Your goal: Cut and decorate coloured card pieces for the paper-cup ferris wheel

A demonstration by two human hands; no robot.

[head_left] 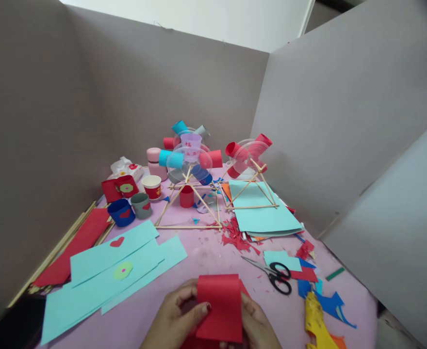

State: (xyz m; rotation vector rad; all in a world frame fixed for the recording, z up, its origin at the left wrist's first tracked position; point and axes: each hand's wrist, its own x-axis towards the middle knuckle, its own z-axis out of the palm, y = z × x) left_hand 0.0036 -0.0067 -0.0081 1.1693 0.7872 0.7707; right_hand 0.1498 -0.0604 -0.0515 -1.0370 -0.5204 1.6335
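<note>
- Landmark: scissors (271, 274), blades pointing away and left.
- Red paper (220, 310): nearer the wearer than the scissors and to their left, bent over at its top, a second layer showing behind the right edge.
- Left hand (177, 315): gripping the left edge, thumb flat on the front face. Right hand (257, 324): gripping the right edge; its hidden fingertips cannot be made out.
- Step, as judged: bending the red paper over on itself. Cannot tell whether the ends meet.
- Technique: line up the side edges first; a skewed start would probably give a slanted bend.
- Use light, even thumb pressure; a hard pinch may leave a crease where a curve is wanted.
- Work clear of the red scraps (237, 235), beyond the scissors and to their left, and the glue gun (315, 317), nearer and right of them.
</note>
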